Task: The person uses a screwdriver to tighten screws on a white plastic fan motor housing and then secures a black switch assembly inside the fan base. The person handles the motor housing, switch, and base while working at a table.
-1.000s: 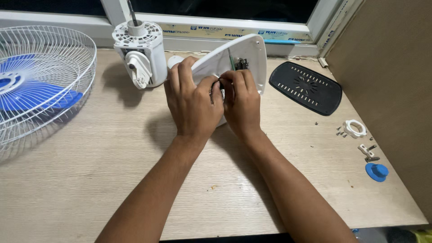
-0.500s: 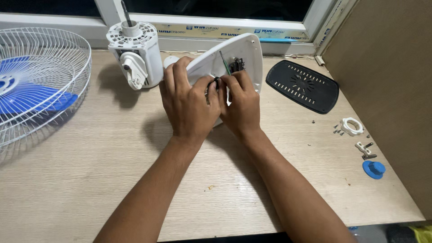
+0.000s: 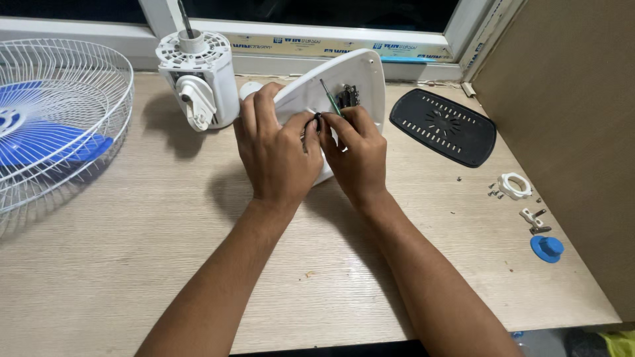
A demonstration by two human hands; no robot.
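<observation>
A white plastic fan base shell (image 3: pixel 357 79) stands tilted on the wooden table, its open inner side with a dark switch block (image 3: pixel 348 96) facing me. My left hand (image 3: pixel 278 152) grips the shell's left edge and lower part. My right hand (image 3: pixel 357 155) pinches a thin green-handled screwdriver (image 3: pixel 329 96) whose shaft points up into the shell, close to the switch block. Both hands touch at the fingertips over a small dark part that I cannot make out.
A white fan motor housing (image 3: pixel 197 79) with its shaft stands behind my left hand. A wire fan guard (image 3: pixel 59 125) with blue blades lies at the left. A black vented cover plate (image 3: pixel 442 125), a white ring nut (image 3: pixel 514 186), small screws and a blue cap (image 3: pixel 546 248) lie at the right. A brown board rises at the right edge.
The hands and shell stay in place. The screwdriver shaft now shows more upright above my right fingers, and the fingertips have shifted slightly.
</observation>
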